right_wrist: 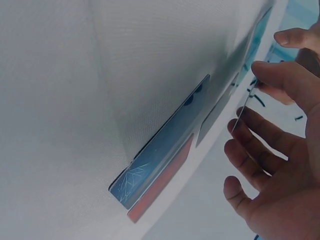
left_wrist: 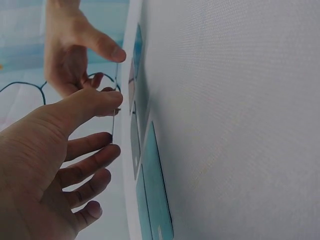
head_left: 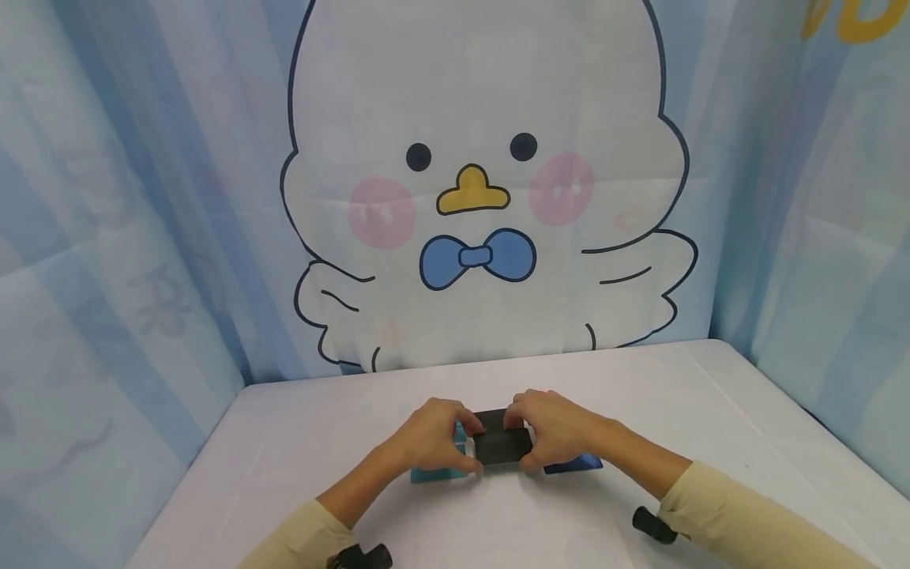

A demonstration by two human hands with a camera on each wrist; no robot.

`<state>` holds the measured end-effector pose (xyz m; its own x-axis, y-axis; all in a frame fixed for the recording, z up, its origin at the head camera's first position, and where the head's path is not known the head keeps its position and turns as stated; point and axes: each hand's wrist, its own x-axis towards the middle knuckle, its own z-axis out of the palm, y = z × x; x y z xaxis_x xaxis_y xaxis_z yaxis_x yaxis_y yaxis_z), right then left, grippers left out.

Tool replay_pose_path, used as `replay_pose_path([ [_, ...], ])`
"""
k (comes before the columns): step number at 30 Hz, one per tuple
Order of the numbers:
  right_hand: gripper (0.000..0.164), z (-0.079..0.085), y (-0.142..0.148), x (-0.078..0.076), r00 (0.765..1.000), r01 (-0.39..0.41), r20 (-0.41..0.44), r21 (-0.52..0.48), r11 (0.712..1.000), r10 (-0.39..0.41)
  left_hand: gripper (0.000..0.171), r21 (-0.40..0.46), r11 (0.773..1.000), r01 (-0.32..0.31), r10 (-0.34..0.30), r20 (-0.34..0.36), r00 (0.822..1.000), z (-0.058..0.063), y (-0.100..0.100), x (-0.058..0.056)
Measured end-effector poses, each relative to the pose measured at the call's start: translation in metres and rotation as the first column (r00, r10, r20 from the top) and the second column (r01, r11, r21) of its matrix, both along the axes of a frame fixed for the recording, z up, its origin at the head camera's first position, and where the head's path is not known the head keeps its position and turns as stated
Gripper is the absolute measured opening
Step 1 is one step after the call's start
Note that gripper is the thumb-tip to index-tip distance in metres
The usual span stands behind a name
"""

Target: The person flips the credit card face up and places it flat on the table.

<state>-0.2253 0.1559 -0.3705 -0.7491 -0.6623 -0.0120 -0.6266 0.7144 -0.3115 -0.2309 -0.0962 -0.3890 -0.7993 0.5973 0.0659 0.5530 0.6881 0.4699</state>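
A white, finely textured tabletop (head_left: pixel 569 521) with rounded far corners fills the lower scene, enclosed by pale-blue printed fabric walls (head_left: pixel 121 237). The back wall bears a large white cartoon bird (head_left: pixel 483 95) with a blue bow tie (head_left: pixel 476 257). Near the table's middle, the person's left hand (head_left: pixel 432 435) and right hand (head_left: pixel 550 427) pinch opposite edges of a thin, dark rectangular card (head_left: pixel 502 447), raised above the surface. Flat teal cards (head_left: pixel 434 476) lie on the table beside the left hand; a flat dark-blue card (head_left: pixel 574 465) lies by the right.
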Motion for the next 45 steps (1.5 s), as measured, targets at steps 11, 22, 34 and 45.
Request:
replay_pose_path([
  [11,0.042,0.000,-0.007,-0.001,1.000,-0.013,0.010,-0.033,0.999,0.014,0.044,0.033,0.999,-0.037,0.036,0.017,0.999,-0.002,0.006,0.001],
  [22,0.040,-0.003,-0.011,-0.001,0.999,-0.027,-0.020,-0.058,0.998,0.026,0.042,0.075,0.995,-0.064,0.062,0.020,0.998,-0.005,0.008,0.003],
  [34,0.041,-0.007,-0.014,-0.002,0.999,-0.022,-0.037,-0.056,0.998,0.020,0.040,0.109,0.992,-0.068,0.066,0.019,0.998,-0.007,0.008,0.005],
  [45,0.040,-0.006,-0.015,-0.001,0.999,-0.027,-0.032,-0.064,0.998,0.025,0.039,0.130,0.990,-0.053,0.055,-0.014,0.998,-0.009,0.007,0.006],
])
